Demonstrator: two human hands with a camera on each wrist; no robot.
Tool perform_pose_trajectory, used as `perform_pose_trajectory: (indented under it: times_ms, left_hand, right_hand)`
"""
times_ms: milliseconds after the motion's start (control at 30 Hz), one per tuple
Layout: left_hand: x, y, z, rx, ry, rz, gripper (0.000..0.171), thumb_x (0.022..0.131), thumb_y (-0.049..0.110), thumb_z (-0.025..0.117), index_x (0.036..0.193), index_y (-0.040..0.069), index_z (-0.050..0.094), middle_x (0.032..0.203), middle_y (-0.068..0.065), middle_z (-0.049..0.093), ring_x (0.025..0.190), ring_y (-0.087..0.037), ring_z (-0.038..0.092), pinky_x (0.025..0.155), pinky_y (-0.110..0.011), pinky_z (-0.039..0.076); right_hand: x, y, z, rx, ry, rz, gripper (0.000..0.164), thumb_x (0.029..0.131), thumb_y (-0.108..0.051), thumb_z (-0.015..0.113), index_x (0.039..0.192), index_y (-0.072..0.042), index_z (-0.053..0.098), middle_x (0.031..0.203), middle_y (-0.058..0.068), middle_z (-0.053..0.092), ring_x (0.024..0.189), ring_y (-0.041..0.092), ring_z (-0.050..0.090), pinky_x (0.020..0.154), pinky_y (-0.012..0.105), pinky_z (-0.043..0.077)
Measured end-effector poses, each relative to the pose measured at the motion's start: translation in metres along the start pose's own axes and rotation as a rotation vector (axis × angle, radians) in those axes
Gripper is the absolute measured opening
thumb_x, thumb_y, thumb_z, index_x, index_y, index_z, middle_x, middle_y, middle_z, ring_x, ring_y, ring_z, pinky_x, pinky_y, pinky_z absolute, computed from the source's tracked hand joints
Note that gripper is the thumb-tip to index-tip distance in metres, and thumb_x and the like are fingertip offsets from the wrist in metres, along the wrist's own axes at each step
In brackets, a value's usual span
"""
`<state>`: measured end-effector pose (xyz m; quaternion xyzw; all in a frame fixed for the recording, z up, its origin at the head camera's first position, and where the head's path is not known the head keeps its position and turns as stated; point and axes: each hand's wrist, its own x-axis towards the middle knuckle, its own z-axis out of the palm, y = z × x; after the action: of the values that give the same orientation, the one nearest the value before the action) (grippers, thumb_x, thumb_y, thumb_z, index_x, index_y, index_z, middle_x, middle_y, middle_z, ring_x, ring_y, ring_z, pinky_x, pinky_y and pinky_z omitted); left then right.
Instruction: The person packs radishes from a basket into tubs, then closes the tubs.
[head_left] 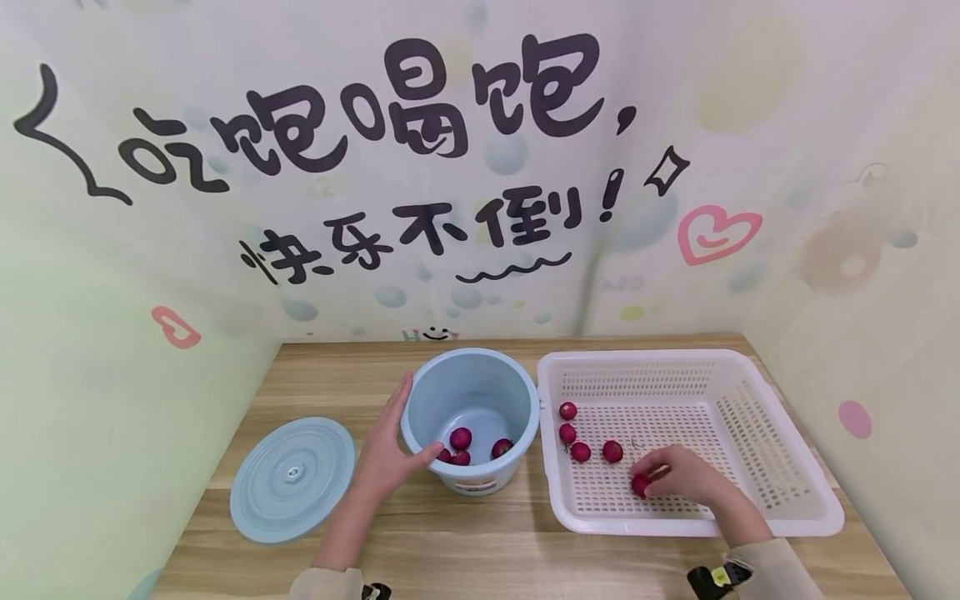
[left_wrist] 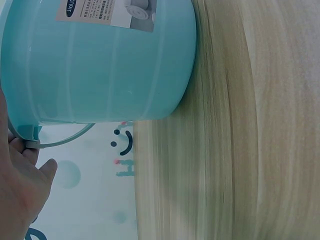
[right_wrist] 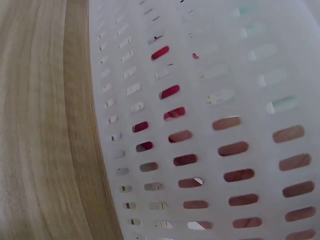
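Observation:
My left hand [head_left: 386, 450] holds the left side of a light blue bucket [head_left: 468, 479], its thumb at the front rim and its fingers along the outer wall. In the left wrist view its fingers are at the lug of the bucket's handle [left_wrist: 72, 138]. Several red radishes lie at the bottom of the bucket. Inside a white basket [head_left: 600, 525], my right hand [head_left: 682, 477] pinches a radish [head_left: 640, 485] low over the floor. Several more radishes [head_left: 612, 452] lie loose in its left half. Through the basket's slots the right wrist view shows bits of red and the hand.
The round blue lid [head_left: 288, 500] lies on the wooden table [head_left: 510, 550] to the left of the bucket. Basket and bucket stand side by side, nearly touching. A wall [head_left: 450, 183] with printed lettering closes the back, and walls rise on both sides.

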<state>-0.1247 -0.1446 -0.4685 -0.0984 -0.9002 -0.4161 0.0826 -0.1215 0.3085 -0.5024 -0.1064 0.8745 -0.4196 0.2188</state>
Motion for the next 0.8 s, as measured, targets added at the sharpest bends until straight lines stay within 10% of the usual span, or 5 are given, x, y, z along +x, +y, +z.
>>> perform_pose_trajectory:
  times_ms: [433,800]
  left_hand:
    - [0.000,0.000,0.000,0.005,-0.001,-0.003,0.103,0.077,0.045,0.080,0.160,0.027,0.022,0.166,-0.006,0.026,0.152,-0.035,0.029,0.112,-0.061,0.038]
    - [0.000,0.001,-0.001,0.015,-0.007,-0.019,0.103,0.077,0.044,0.080,0.160,0.027,0.022,0.166,-0.006,0.026,0.152,-0.035,0.028,0.112,-0.061,0.038]
  right_hand:
    - [0.001,0.000,0.004,-0.018,-0.055,-0.027,0.026,0.078,-0.001,0.076,0.103,0.002,0.072,0.091,0.009,0.071,0.081,0.013,0.060,0.067,0.024,0.052]
    - [0.007,0.000,0.011,0.074,-0.275,-0.147,0.022,0.084,-0.006,0.074,0.105,-0.002,0.071,0.099,0.008,0.072,0.088,0.008,0.062,0.076,0.018,0.052]
